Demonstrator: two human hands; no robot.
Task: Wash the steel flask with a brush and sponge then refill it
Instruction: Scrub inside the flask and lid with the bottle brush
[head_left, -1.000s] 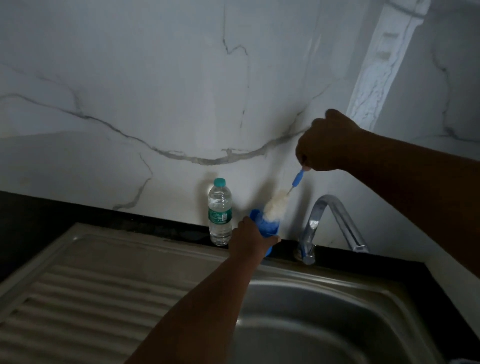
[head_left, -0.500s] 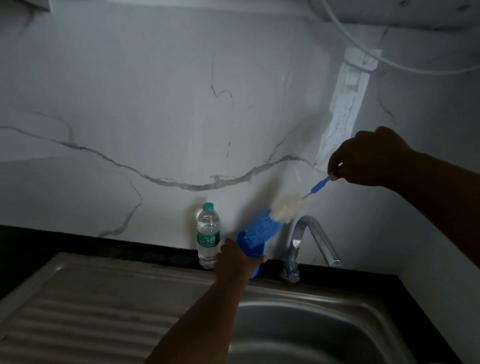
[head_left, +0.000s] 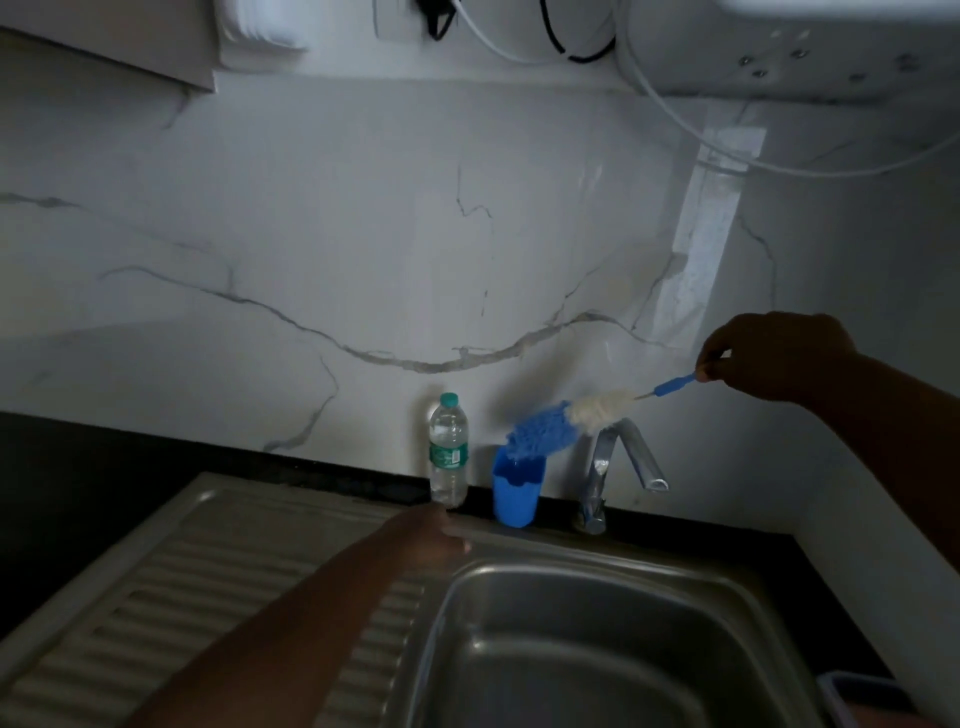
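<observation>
Fingers (head_left: 709, 370) of right hand (head_left: 774, 356) pinch the blue-and-white fluffy bottle brush (head_left: 571, 422) by its thin handle, right of centre
Light, floppy head; left hand (head_left: 431, 535) grip unclear, lower centre

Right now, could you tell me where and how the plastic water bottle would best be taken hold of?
Grip the bottle round its labelled middle, coming from the front left, where the left hand already is. It stands upright against the wall, with the blue cup close on its right, so the back and right sides are tight.

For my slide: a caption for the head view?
Right hand lifts bottle brush from blue holder beside tap.
</observation>
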